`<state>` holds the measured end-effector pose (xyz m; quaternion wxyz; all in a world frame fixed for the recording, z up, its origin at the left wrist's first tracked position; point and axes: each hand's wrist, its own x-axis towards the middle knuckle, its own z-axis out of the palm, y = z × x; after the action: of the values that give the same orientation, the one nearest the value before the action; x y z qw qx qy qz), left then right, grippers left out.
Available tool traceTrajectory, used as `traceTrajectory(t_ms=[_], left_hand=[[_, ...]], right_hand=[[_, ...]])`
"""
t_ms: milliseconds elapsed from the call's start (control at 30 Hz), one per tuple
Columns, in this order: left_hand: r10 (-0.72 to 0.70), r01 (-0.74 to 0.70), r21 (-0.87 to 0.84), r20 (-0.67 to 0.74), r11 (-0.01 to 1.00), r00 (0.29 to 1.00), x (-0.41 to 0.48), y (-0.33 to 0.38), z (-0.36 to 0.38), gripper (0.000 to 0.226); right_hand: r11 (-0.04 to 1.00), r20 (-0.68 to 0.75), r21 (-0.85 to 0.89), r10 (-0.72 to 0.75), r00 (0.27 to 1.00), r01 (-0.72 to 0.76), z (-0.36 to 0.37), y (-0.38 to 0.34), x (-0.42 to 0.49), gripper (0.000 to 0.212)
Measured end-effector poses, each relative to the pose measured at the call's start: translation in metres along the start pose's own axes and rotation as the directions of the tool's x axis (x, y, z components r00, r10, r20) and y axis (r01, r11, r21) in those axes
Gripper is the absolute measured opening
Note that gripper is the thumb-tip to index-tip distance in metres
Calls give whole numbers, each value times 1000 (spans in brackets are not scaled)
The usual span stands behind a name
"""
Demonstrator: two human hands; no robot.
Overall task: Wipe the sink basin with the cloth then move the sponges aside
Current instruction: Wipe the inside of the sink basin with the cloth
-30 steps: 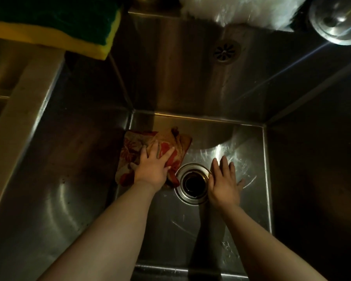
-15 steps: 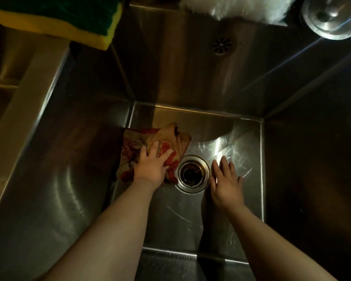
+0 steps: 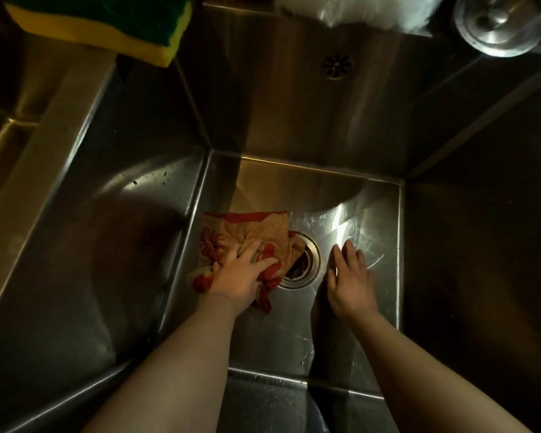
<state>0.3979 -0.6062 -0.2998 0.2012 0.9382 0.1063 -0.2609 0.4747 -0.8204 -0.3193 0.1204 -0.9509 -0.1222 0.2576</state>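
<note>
A red and tan patterned cloth [image 3: 263,235] lies on the floor of the deep steel sink basin [image 3: 341,195], left of the drain [image 3: 306,264] and partly over its rim. My left hand [image 3: 239,275] presses down on the cloth with its fingers spread. Right of the drain, my right hand [image 3: 349,278] rests flat on the basin floor and holds nothing. A yellow sponge with a green scouring top [image 3: 107,23] sits on the sink's rim at the upper left. A white fluffy sponge or pad [image 3: 353,9] lies on the back rim.
A round steel lid or strainer [image 3: 497,25] sits at the upper right corner. An overflow grille [image 3: 337,66] is set in the back wall. A second basin [image 3: 0,126] lies beyond the divider at the left.
My left hand has pushed the cloth to the right, so its edge now overlaps the drain. My right hand has stayed beside the drain.
</note>
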Motion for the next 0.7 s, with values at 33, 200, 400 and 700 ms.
traceTrajectory(t_ms=[33,200,400,700], left_hand=[[2,-2,5,2,1000,1000,1,1,-1,61],[-16,16,24,-35,1000,999,5,8,-3,59],[-31,31,8,-84,999,996,8,19,-2,58],[34,-32,40,-53,999,998,24,44,3,60]], right_hand=[[1000,-4,1,6,1000,-6,0,1,0,54],[1000,0,-20,6,1000,-6,2,2,2,54],[998,7,-57,-5,1000,5,-1,6,2,54],[999,-42,6,39,998,-39,-12,10,3,55]])
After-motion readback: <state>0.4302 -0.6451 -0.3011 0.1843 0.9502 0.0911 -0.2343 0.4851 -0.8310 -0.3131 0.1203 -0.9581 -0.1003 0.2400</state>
